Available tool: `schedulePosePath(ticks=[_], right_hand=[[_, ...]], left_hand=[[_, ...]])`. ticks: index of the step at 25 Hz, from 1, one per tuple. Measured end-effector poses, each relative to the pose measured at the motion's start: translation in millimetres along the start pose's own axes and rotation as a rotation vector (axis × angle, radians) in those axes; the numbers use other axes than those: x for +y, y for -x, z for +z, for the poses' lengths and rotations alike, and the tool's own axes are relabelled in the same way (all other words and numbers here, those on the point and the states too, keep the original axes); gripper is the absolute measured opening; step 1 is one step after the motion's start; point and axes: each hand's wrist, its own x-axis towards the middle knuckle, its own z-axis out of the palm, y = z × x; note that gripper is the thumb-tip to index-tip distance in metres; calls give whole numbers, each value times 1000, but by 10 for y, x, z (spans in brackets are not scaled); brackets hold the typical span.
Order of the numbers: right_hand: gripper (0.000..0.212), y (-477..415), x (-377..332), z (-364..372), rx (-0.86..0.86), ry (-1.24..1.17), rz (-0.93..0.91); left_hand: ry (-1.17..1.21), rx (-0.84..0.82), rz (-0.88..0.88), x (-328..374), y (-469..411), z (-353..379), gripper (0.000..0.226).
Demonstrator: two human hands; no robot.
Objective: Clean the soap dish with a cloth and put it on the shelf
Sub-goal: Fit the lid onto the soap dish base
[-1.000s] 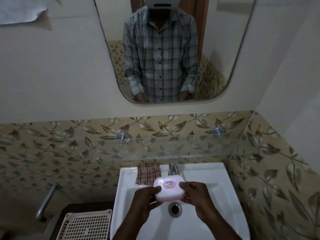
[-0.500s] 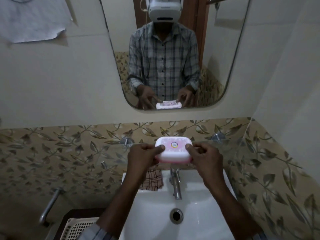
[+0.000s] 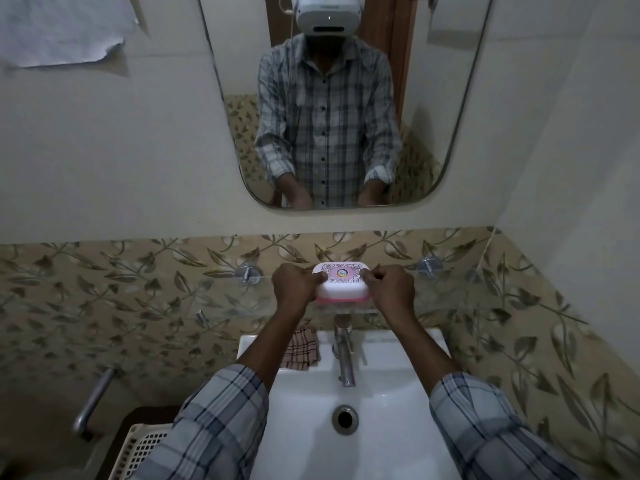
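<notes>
A white soap dish with a pink base and a patterned lid sits at the level of the glass shelf above the sink. My left hand grips its left end and my right hand grips its right end. Whether the dish rests on the glass I cannot tell. A brown checked cloth lies on the sink's back ledge, left of the tap, partly hidden by my left forearm.
Below is a white sink with a chrome tap and a drain. A white slotted basket stands at lower left beside a metal handle. A mirror hangs above the shelf.
Both hands carried the soap dish up from over the sink basin and away to the glass shelf near the wall. The cloth stayed on the sink ledge.
</notes>
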Motion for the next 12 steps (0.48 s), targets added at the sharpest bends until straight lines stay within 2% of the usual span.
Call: schedulePosePath(ticks=[4,12], right_hand=[[31,-31,54,17,-2,-9,-16],[30,-102,96,42,-19,-21,-33]], left_hand=[[8,10,0,-36,-38,28,31],[175,-57,-152,13,9,-46,36]])
